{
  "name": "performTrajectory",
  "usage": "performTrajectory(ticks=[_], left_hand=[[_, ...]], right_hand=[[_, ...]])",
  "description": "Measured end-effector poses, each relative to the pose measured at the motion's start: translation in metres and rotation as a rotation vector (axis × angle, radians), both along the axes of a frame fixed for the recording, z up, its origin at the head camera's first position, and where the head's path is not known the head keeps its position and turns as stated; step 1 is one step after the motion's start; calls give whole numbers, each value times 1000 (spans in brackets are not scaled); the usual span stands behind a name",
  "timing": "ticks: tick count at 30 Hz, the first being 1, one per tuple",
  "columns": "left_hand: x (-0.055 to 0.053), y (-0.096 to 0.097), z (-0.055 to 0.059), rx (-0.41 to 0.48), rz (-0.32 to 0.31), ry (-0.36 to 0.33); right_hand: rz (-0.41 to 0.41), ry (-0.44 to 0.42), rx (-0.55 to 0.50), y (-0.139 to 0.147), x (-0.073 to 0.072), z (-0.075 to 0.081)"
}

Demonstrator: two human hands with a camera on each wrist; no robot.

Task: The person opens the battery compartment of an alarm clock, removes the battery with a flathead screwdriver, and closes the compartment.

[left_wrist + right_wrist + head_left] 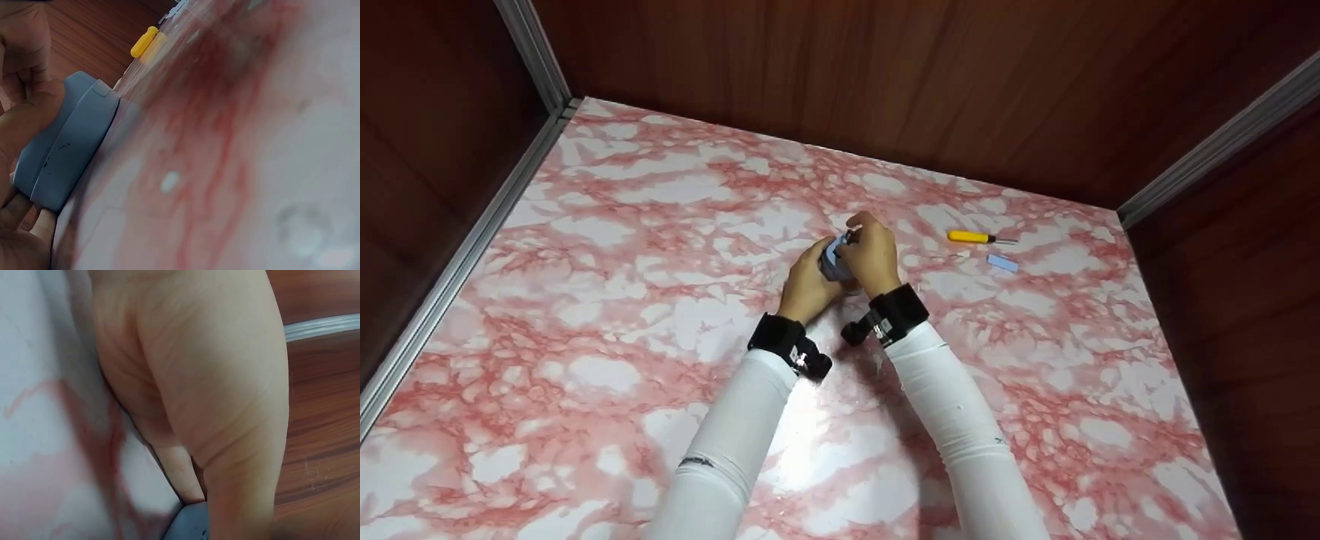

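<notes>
A blue-grey case [76,140] with rounded corners and a seam along its side is gripped in my left hand [810,281], close over the table. In the left wrist view the left thumb lies on its upper face and fingers reach beneath it. My right hand [876,251] bends over the top of the case, its fingertips pinching a small dark piece, too small to identify, at the upper face. The right wrist view shows mostly the back of that hand, with only a corner of the case [188,523] below; the fingertips are hidden there.
A yellow-handled screwdriver [969,237] lies on the red-and-white marbled table [660,315], right of the hands. Near it are a light blue rectangular piece [1002,262] and a tiny pale scrap [963,254]. Dark wooden panels [810,75] enclose the table at the back and sides.
</notes>
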State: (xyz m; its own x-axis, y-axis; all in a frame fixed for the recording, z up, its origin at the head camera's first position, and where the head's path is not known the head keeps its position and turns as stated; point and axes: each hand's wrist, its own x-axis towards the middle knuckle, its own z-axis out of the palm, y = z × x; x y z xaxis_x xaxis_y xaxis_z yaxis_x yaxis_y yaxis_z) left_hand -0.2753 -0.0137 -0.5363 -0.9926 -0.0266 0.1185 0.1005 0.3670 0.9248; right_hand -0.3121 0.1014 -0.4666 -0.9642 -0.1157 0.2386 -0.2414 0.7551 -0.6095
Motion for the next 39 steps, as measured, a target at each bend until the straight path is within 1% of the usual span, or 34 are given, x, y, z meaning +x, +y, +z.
performTrajectory(ticks=[2, 5, 13, 22, 28, 35, 39], left_hand=[[0, 0, 0, 8, 1, 1], [0, 0, 0, 16, 2, -3], [-1, 1, 0, 8, 3, -31], [-2, 1, 1, 15, -2, -36], [-2, 2, 2, 12, -7, -20], [-2, 2, 3, 36, -5, -38], [-1, 2, 2, 35, 0, -40]], right_hand=[[-5, 4, -21, 0, 0, -1], [-10, 33, -37, 0, 1, -3], [2, 87, -86, 1, 2, -7], [80, 152, -161, 0, 1, -12], [72, 166, -193, 1, 0, -12], [70, 192, -220, 4, 2, -11], [60, 200, -260, 5, 3, -12]])
